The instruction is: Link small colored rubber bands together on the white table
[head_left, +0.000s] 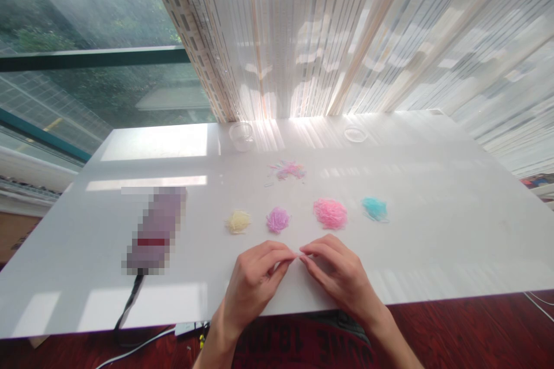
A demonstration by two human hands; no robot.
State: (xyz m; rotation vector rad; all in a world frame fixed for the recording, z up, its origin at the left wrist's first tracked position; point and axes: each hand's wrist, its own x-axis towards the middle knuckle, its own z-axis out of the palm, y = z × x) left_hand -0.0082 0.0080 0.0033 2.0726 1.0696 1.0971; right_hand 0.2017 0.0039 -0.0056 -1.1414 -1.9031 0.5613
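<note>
Close to the table's front edge, my left hand (258, 274) pinches with thumb and forefinger. Its fingertips almost meet those of my right hand (340, 270), whose thumb and forefinger are also drawn together. Whatever is between the fingertips is too small to make out. Just beyond the hands lie piles of short, thin strands: a yellow pile (238, 222), a purple pile (277, 219), a pink pile (330, 214) and a blue pile (375, 209). Farther back is a loose, mixed-colour pile (289, 170), mostly pink, with strands scattered around it.
A clear round container (241, 135) and a clear round lid (355, 134) sit at the back of the white table (441, 230). On the left lies a blurred-out purple object (156, 228) with a black strap (130, 300). Curtains (303, 40) hang behind the table.
</note>
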